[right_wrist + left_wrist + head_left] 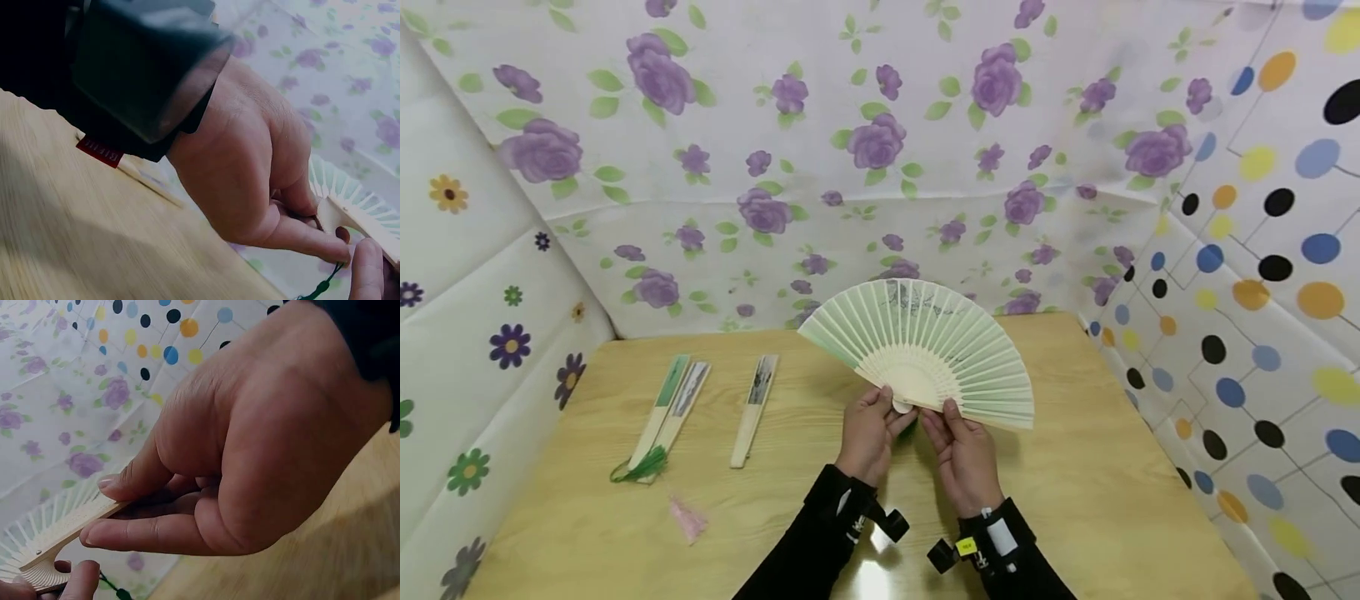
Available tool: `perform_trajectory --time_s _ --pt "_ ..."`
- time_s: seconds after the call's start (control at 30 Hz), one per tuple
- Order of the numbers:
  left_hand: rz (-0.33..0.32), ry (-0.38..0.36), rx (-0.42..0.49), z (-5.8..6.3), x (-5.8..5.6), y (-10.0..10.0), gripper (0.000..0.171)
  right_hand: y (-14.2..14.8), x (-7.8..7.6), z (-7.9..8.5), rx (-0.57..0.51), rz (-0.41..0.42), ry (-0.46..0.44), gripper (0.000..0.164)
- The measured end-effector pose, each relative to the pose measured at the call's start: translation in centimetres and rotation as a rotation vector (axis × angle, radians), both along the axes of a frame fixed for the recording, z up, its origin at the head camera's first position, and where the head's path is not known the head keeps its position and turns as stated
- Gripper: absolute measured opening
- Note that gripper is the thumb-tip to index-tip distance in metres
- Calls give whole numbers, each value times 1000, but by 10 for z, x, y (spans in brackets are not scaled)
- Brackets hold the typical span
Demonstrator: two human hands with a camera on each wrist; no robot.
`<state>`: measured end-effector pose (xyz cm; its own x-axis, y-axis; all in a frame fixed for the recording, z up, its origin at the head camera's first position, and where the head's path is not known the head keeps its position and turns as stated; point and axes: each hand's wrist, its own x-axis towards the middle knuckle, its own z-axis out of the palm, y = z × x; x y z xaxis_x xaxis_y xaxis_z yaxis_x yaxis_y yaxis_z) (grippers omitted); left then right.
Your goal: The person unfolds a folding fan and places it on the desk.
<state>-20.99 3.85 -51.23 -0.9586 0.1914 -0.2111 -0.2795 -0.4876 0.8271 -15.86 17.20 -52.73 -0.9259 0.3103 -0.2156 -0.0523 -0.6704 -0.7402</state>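
A pale green folding fan with dark printing and cream ribs is spread wide above the table. My left hand pinches its left outer stick between thumb and fingers; the left wrist view shows that grip, with the left hand filling the middle. On the other outer stick, close to the pivot, my right hand pinches with thumb and fingers. The right wrist view has the right hand beside the fan's ribs. From the pivot end hangs a dark green tassel cord, mostly hidden below the fan in the head view.
On the wooden table, left, lie a green folded fan, a grey-printed folded fan beside it, and another folded fan. A green tassel and a pink tassel lie nearer. Patterned sheets enclose the table.
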Motion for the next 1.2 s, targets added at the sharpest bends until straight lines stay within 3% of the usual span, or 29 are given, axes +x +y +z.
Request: perform_trajectory --time_s 0.27,0.4,0.6,0.73,0.97,1.2 --pt "15 -17 33 -3 5 26 40 19 7 -1 -4 -49 -2 26" --pt "9 -21 49 -2 1 39 40 28 7 2 -3 -65 2 26" --pt "-28 -88 25 -4 -7 61 40 49 2 2 -32 -110 -40 28" --pt "-83 -97 -61 -8 -16 86 36 77 -3 -2 -74 -148 -72 27" --pt "-157 -62 -140 -19 -39 157 22 149 -19 -2 -126 -266 -180 19" --pt "-243 -184 -230 -26 -62 204 11 196 -21 2 -163 -218 -304 42"
